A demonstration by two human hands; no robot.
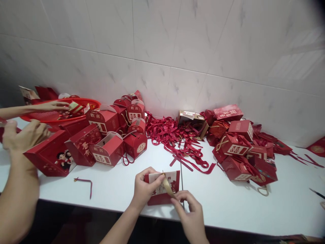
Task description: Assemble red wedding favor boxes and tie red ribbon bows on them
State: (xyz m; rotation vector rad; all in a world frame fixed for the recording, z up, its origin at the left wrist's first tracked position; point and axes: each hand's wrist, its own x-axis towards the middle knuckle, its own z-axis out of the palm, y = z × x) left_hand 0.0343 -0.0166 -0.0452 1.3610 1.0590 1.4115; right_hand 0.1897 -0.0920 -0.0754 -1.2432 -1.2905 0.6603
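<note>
A small red gift box [162,199] with a pale printed panel stands near the table's front edge, between my two hands. My left hand [146,186] grips its left side, the thumb lying across the top of the front by the ribbon's upper end. From there a gold ribbon [168,187] slants down over the front. My right hand [190,206] pinches the ribbon's lower end between thumb and fingers, just off the box's right side. The back of the box and what is inside are hidden.
Red gift boxes [106,149] stand in a group at left, with more boxes [236,145] piled at right. Loose red ribbons [162,130] heap by the wall around an open carton [191,117]. A co-worker's hands [26,135] are at far left, near a red basket [93,102].
</note>
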